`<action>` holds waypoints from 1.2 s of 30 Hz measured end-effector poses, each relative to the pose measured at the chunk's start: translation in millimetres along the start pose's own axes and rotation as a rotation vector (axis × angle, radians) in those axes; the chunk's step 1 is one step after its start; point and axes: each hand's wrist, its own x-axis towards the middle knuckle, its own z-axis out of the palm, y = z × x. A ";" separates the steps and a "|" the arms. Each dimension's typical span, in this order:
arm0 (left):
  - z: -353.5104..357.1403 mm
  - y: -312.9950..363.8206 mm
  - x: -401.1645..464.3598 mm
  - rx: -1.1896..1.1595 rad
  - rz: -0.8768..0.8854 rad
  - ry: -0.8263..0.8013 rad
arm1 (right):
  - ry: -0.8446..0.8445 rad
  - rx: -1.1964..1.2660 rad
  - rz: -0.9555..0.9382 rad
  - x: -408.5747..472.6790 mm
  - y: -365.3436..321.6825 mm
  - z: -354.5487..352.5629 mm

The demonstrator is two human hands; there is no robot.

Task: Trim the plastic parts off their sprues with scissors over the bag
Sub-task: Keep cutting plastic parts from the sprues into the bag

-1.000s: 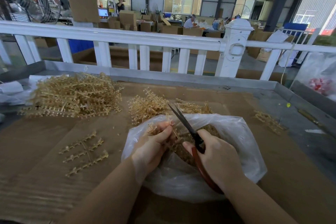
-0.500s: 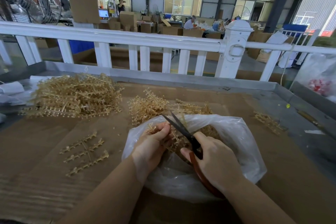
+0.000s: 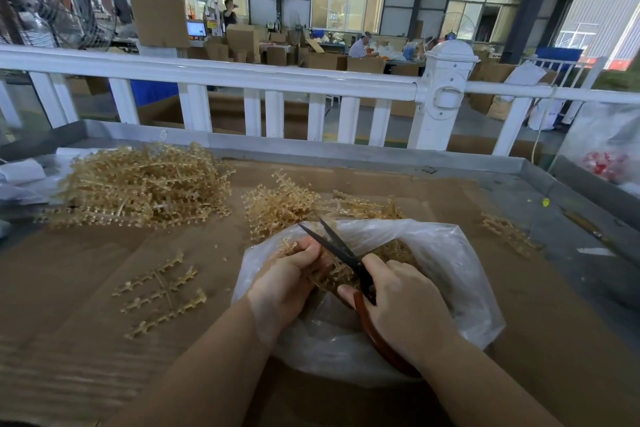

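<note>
While the right hand (image 3: 403,302) grips the red-handled scissors (image 3: 349,262) with the blades parted and pointing up-left, the left hand (image 3: 291,279) pinches a tan plastic sprue (image 3: 329,279) just beside the blades, both over the open clear plastic bag (image 3: 450,274), which lies on the cardboard-covered table (image 3: 86,340) and holds trimmed bits. Left of the bag lie three loose sprue strips (image 3: 159,295). Beyond the bag sits a small heap of sprues (image 3: 280,201), and farther left a large heap (image 3: 138,187). A white railing (image 3: 242,78) stands behind the table.
</note>
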 end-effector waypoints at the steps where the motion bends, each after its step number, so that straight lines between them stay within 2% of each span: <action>1: 0.2 0.6 -1.0 0.016 0.001 -0.019 | 0.000 0.002 -0.001 0.1 -0.5 -0.3; 11: -3.3 -0.7 0.6 0.049 0.010 -0.116 | -0.038 0.013 -0.014 5.8 -9.8 -1.7; 21: -7.8 -1.7 4.8 0.055 -0.010 -0.069 | -0.040 -0.054 -0.018 7.2 -14.1 2.0; 28: -7.5 -2.3 4.6 -0.020 -0.030 -0.058 | 0.051 -0.010 -0.017 -0.2 -10.5 6.1; 36: -3.3 0.7 1.8 -0.047 -0.049 0.021 | 0.044 -0.007 -0.009 -4.7 -6.8 7.2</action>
